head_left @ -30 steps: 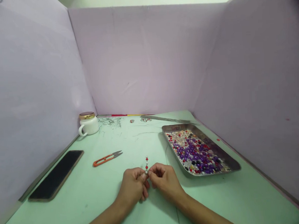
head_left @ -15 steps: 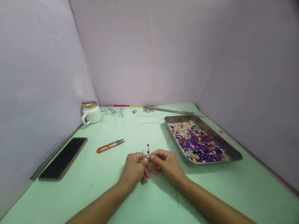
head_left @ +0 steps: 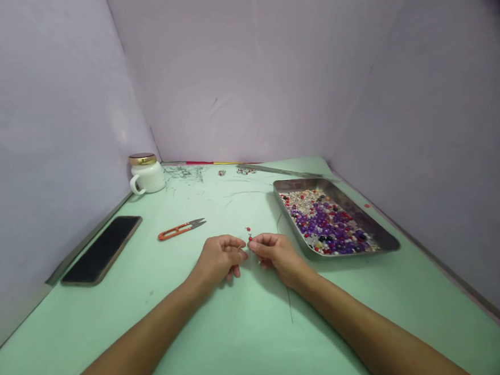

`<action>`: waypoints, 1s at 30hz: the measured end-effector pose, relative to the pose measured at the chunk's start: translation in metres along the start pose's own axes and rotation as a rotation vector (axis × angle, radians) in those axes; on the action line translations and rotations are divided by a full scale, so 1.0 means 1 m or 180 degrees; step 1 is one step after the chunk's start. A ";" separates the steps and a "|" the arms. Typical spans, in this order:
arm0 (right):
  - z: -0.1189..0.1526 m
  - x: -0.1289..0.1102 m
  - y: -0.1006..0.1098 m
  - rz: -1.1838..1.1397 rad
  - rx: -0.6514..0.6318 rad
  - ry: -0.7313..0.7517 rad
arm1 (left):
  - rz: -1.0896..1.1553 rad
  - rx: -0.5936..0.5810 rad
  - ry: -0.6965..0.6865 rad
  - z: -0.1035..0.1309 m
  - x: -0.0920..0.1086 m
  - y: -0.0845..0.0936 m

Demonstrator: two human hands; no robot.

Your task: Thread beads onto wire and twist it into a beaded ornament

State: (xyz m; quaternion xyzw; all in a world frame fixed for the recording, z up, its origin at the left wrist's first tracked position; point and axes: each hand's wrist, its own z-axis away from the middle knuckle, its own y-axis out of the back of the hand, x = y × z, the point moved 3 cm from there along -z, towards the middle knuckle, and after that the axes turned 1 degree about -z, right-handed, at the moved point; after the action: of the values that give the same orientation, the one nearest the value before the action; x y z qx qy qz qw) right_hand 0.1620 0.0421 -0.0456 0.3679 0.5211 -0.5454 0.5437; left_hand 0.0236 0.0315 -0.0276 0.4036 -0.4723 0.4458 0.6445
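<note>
A short strand of red and white beads (head_left: 249, 238) stands up from the fingertips of my right hand (head_left: 276, 257), which pinches its lower end between thumb and index finger. Just to the left, my left hand (head_left: 221, 260) is open, its thumb and index finger parted and its fingertips close to the strand but apart from it. A thin dark wire (head_left: 290, 307) shows below my right wrist. The strand's lower end is hidden by my right fingers.
A metal tray (head_left: 391, 243) of mixed beads stands at the right. Orange thread snips (head_left: 180, 230) and a phone (head_left: 102, 250) lie at the left, with a lidded white mug (head_left: 150, 177) behind. Thin wires (head_left: 274, 170) and small beaded pieces (head_left: 246, 170) lie at the back.
My left fingers have come off the strand and moved slightly left, opening. My right hand keeps its pinch on it. The whole view has shifted, so everything sits a little higher.
</note>
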 end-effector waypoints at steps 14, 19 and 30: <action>0.002 -0.002 -0.005 0.0183 0.0001 0.0150 | -0.0891 0.0218 -0.0156 -0.004 -0.002 0.007; 0.001 0.001 -0.006 0.0174 0.0012 0.0166 | -0.1159 0.0818 -0.0529 0.001 0.012 0.014; 0.000 0.005 -0.007 0.0122 -0.0166 0.0129 | -0.0242 0.0230 0.0155 -0.007 -0.008 -0.003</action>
State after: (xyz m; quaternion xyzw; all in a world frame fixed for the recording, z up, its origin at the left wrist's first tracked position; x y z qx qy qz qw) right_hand 0.1543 0.0397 -0.0493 0.3744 0.5390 -0.5136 0.5528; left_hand 0.0272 0.0352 -0.0373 0.4333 -0.4244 0.4474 0.6573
